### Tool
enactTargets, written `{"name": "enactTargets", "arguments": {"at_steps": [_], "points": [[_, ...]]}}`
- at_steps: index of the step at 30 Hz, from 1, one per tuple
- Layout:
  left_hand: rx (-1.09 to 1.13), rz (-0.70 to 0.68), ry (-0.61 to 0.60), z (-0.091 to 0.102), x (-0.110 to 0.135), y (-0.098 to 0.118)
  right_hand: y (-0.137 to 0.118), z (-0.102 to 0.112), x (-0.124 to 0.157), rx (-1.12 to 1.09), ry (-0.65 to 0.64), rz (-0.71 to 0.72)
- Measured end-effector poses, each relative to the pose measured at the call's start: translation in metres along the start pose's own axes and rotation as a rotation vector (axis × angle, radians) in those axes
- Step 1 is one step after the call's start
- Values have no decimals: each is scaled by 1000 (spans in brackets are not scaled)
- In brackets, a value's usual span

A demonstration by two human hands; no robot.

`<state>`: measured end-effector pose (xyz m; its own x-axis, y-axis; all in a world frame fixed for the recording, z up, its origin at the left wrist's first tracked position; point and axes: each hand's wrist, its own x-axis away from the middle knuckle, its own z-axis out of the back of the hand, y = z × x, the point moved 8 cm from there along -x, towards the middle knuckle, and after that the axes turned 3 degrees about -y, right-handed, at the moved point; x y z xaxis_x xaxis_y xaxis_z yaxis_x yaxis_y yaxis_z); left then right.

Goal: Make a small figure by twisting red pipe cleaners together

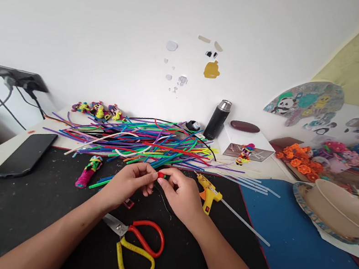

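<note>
A small red and green piece [161, 175], apparently coiled pipe cleaner, sits between my hands above the black mat [29, 214]. My left hand [131, 184] pinches its red side with thumb and forefinger, the other fingers curled. On the green side, my right hand [186, 196] closes its thumb and fingers. Just below lie scissors [121, 228] with one red and one yellow handle, blades partly under my left forearm. A yellow glue gun [208, 193] with a glue stick lies right of my right hand. A pink and green pipe-cleaner figure [89, 172] lies to the left.
Behind my hands spreads a heap of coloured pipe cleaners [144, 140]. A black phone [26, 154] lies left. At the back stand a thermos [218, 120] and a white box [244, 141]. Several clear glue sticks [250, 184] and a large bowl [343, 210] are right.
</note>
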<state>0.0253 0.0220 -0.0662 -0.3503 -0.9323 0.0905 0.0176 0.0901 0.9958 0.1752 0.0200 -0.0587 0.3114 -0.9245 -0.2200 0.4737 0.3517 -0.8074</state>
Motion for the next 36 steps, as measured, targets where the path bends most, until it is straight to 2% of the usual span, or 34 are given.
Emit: {"name": "enactTargets", "arguments": {"at_steps": [8,15,20,26,32,36], "points": [[-134,-29,-5,4,-1,0,5,-7,-3,76,-42,-43],[-42,-121,148,24,-1,9,1,9,2,362,-144,-124],[1,-165,166,29,0,15,11,16,7,579,-232,-201],[80,-162,151,31,-2,15,10,2,5,741,-298,-178],[243,-193,270,51,-1,11,5,-8,2,853,-339,-140],[267,-185,279,54,-2,12,6,-8,4,864,-345,-131]]}}
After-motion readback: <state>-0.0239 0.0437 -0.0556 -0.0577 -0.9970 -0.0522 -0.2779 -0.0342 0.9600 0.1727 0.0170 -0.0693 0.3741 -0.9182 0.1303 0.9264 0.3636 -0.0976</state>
